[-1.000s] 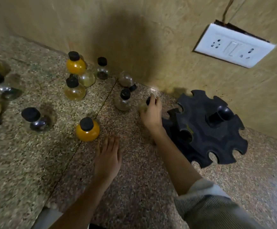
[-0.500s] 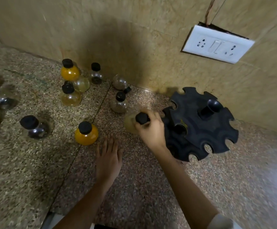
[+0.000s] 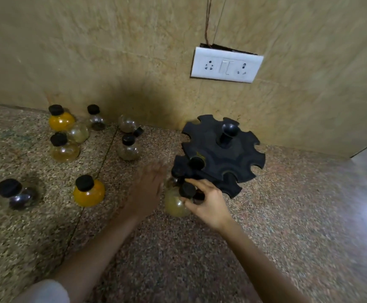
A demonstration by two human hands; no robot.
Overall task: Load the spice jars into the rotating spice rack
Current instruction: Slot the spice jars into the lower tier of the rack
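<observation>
On a speckled stone counter [image 3: 287, 215] against a beige wall [image 3: 90, 51], the right hand [image 3: 209, 206] grasps a jar [image 3: 173, 204]; the left hand [image 3: 145, 191] is spread, empty.

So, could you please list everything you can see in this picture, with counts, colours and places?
Spice rack: one, black, notched, on the counter by the wall; one black cap already sits at its left edge.
Held jar: one, pale yellowish, black cap, at the rack's near-left edge.
Orange jars: two, black caps, one near the wall, one nearer the front.
Pale and clear jars: about six, far left of the rack; one lies tipped over.
Dark-filled jar: one, far left.
Socket plate: one, white, on the wall.
Counter: speckled stone.
Left hand: open, blurred, beside the held jar.
Right hand: gripping the held jar at its cap.
</observation>
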